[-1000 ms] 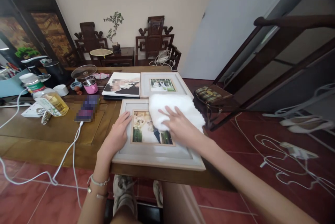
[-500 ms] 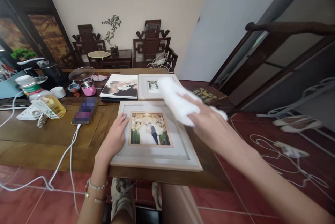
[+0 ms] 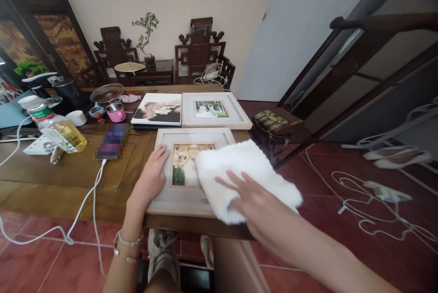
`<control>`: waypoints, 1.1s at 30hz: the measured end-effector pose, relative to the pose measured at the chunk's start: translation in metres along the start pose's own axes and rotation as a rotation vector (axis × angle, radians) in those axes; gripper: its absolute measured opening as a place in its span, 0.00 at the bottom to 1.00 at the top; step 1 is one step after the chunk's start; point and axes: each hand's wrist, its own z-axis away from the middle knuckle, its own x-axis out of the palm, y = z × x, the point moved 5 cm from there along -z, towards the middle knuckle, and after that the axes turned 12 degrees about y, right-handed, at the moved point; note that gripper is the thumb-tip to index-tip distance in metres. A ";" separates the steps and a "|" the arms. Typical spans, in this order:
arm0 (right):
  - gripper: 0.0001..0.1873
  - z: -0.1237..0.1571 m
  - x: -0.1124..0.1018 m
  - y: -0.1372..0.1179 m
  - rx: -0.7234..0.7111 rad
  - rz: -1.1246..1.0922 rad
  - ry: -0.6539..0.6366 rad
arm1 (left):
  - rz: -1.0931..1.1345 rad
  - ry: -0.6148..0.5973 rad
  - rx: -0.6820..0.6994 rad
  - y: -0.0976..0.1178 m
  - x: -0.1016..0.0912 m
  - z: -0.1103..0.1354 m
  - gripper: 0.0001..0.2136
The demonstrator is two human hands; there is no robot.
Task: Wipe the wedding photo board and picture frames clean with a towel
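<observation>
A pale-bordered picture frame (image 3: 160, 201) lies flat at the table's front edge, its photo partly covered. My left hand (image 3: 153, 172) rests on the frame's left side, fingers stretched over the border and thumb hidden. Across the frame's right half spreads a thick white cloth (image 3: 253, 165), hanging past its right edge. My right hand (image 3: 248, 197) holds this cloth against the frame from above, slightly blurred, with its fingers spread over the fabric.
Behind the frame lie another framed photo (image 3: 212, 109) and a photo panel (image 3: 157, 109). A phone (image 3: 112, 141) on a cable, a bottle (image 3: 56, 126) and a pink cup (image 3: 115, 112) stand left. A plaid bag (image 3: 270, 121) sits beyond the table's right end.
My right hand has brought the cloth from the far right corner down towards the frame's near right side. The cloth has spread out flatter. My left hand stays on the frame.
</observation>
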 end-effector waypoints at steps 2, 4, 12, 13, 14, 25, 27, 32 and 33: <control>0.21 0.018 -0.008 -0.019 -0.009 -0.050 0.050 | 0.001 -0.020 0.003 0.000 -0.001 0.000 0.26; 0.22 0.024 -0.009 -0.029 -0.014 -0.069 0.068 | 0.004 -0.044 0.007 0.000 -0.001 -0.001 0.27; 0.25 -0.051 0.013 0.043 0.172 0.116 0.131 | 0.017 -0.088 -0.022 0.000 -0.001 -0.002 0.27; 0.25 -0.064 0.013 0.059 0.218 0.151 0.164 | 0.017 -0.085 -0.022 0.000 -0.001 -0.002 0.27; 0.24 -0.076 0.014 0.072 0.249 0.183 0.175 | 0.017 -0.082 -0.021 0.000 -0.001 -0.002 0.27; 0.21 -0.041 0.014 0.006 0.060 0.134 -0.082 | -0.016 -0.051 -0.017 0.003 -0.002 -0.002 0.25; 0.20 -0.018 0.002 -0.020 0.047 0.066 -0.128 | -0.012 -0.052 -0.012 0.004 -0.002 -0.002 0.26; 0.25 -0.007 -0.015 -0.039 0.021 -0.048 -0.080 | -0.017 -0.066 -0.015 0.004 -0.002 -0.003 0.25; 0.26 -0.012 -0.012 -0.031 0.035 -0.050 -0.068 | -0.017 -0.068 -0.018 0.004 -0.002 -0.003 0.25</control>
